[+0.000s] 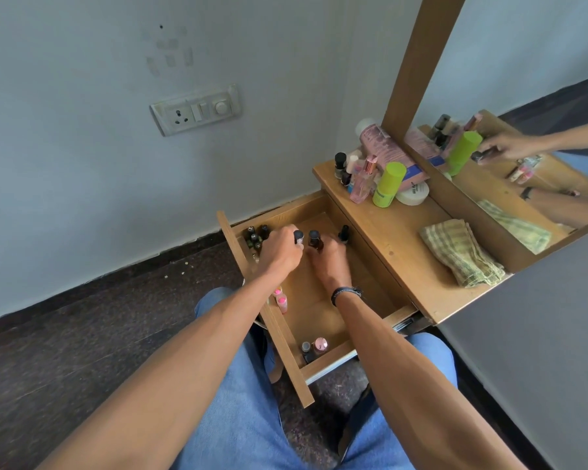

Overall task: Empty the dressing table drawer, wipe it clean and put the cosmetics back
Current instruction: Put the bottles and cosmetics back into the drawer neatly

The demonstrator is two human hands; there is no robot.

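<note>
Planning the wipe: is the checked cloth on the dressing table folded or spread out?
Folded. The cloth lies as a compact bundle of stacked layers on the tabletop, not opened flat.

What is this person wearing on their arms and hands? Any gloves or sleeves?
No gloves, no sleeves in view: both forearms are bare down to the left hand and right hand. A narrow dark wristband sits on the right wrist. No rings show. The legs are in blue jeans.
</note>
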